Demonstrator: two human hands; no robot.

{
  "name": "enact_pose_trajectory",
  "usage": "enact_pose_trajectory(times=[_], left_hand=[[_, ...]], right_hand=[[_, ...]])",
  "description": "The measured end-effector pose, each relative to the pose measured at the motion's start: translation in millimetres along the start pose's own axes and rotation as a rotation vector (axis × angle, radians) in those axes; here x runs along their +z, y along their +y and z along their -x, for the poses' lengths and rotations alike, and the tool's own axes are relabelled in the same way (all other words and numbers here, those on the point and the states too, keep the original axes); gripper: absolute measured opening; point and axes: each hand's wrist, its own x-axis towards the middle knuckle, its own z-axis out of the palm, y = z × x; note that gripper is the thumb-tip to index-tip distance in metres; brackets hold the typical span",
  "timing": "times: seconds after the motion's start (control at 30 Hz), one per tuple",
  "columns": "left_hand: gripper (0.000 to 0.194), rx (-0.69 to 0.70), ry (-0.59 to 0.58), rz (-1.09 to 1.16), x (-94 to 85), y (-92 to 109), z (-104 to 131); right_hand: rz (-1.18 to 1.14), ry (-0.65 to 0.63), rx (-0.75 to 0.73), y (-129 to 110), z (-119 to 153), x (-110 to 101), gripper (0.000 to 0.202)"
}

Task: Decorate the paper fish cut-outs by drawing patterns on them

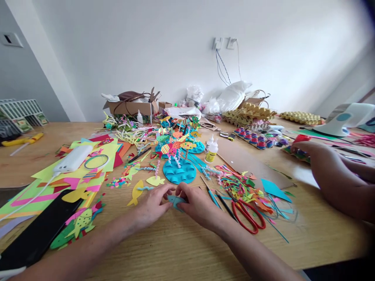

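Note:
Between my two hands is a small blue paper fish (176,201), held just above the table near its front. My left hand (156,201) has its fingertips curled at the fish's left end. Thumb and fingers of my right hand (195,201) pinch its right side. Right behind them sits a round blue base (179,171) with paper fish on curled stems rising from it. A yellow paper fish (136,192) and a pale yellow fish (155,180) with twisted stems lie to the left of my hands.
Red-handled scissors (249,216), pencils (225,205) and paper scraps (240,185) lie at right. Glue bottles (211,151) stand behind. A black phone-like slab (38,230) and coloured paper (32,191) are at left. Another person's arm (336,179) reaches in from the right.

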Motion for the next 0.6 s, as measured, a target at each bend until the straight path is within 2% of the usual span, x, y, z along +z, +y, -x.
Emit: enact_pose_trajectory(times=[0.13,0.23,0.4,0.6], left_hand=[[0.025,-0.031,-0.057,0.083,-4.0,-5,8],[0.02,-0.055,-0.087,0.123,-8.2,-10,14],[0.025,-0.108,-0.094,0.149,-11.6,-14,22],[0.031,-0.119,-0.097,0.106,-8.4,-14,27]], right_hand=[[-0.119,0.012,-0.016,-9,10,10,0.016],[-0.178,-0.003,-0.004,-9,13,16,0.019],[-0.205,-0.038,0.071,-6,15,22,0.025],[-0.202,0.012,0.08,-6,15,22,0.021]])
